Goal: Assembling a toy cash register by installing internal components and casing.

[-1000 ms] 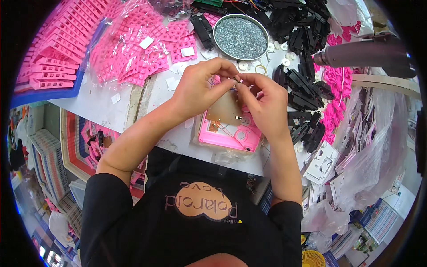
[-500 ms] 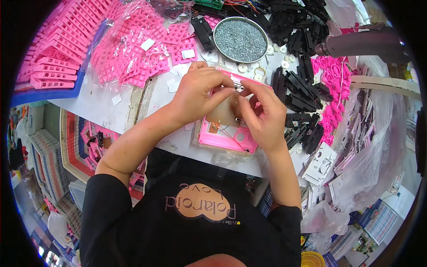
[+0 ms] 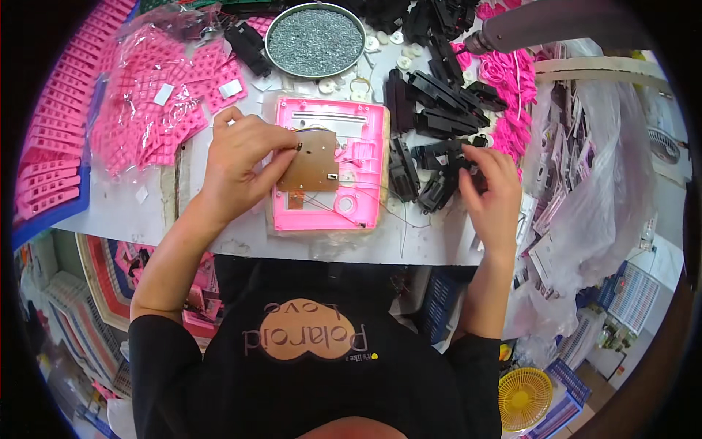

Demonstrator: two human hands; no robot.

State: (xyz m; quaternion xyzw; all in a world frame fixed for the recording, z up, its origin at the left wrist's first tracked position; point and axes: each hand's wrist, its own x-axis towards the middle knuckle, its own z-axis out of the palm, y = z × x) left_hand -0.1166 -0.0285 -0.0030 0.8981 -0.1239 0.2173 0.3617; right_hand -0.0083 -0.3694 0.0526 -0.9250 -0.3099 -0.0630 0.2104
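Note:
A pink plastic housing (image 3: 368, 161) lies on the table in front of me. A brown circuit board (image 3: 316, 170) with thin wires rests over its left half. My left hand (image 3: 248, 157) pinches the board's left edge between thumb and index finger. Over on the right, my right hand (image 3: 493, 186) is at a heap of black plastic parts (image 3: 440, 183), with thumb and index finger apart around the end of one part. Whether the fingertips touch that part I cannot tell. Loose wires trail from the housing's right side onto the table.
Beyond the housing stands a round tin of small metal screws (image 3: 314, 40), with white plastic wheels (image 3: 404, 63) beside it. Bagged pink keypads (image 3: 150, 110) lie at left. A dark tool with a narrow tip (image 3: 556, 29) juts in at upper right, above pink pieces (image 3: 512, 80).
My right hand has left the board and moved right to the black parts. My left hand stays by the board, its upper area now uncovered. The whole view has shifted.

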